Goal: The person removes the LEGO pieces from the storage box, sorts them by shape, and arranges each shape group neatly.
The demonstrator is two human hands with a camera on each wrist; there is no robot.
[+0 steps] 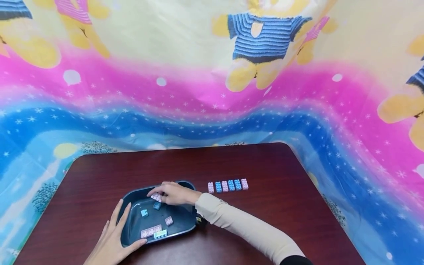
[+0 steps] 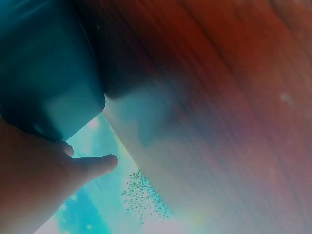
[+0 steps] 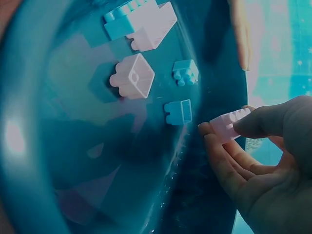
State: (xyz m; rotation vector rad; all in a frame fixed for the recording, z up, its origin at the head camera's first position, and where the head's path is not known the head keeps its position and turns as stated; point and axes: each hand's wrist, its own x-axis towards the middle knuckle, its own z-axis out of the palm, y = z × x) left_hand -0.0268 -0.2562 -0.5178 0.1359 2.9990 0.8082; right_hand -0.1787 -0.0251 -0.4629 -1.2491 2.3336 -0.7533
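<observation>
A dark teal tray (image 1: 179, 221) sits on the table with loose toy building bricks in it. My right hand (image 1: 173, 193) reaches over its far side and pinches a pink building brick (image 3: 225, 127) between thumb and fingers. Close to those fingers lie a small blue brick (image 3: 179, 112) and a light-blue brick (image 3: 185, 72). Nearer the front are a small pink brick (image 1: 169, 221), a longer pink brick (image 1: 151, 231) and a light-blue brick (image 1: 160, 234). My left hand (image 1: 112, 237) rests against the tray's left end, fingers spread and straight, thumb by the front rim.
Right of the tray, several pink and blue bricks (image 1: 231, 185) stand in a row on the brown table (image 1: 265, 213). A small dark object (image 1: 200, 220) shows beside the tray's right end, partly hidden by the sleeve. A printed curtain (image 1: 198, 92) hangs behind the table.
</observation>
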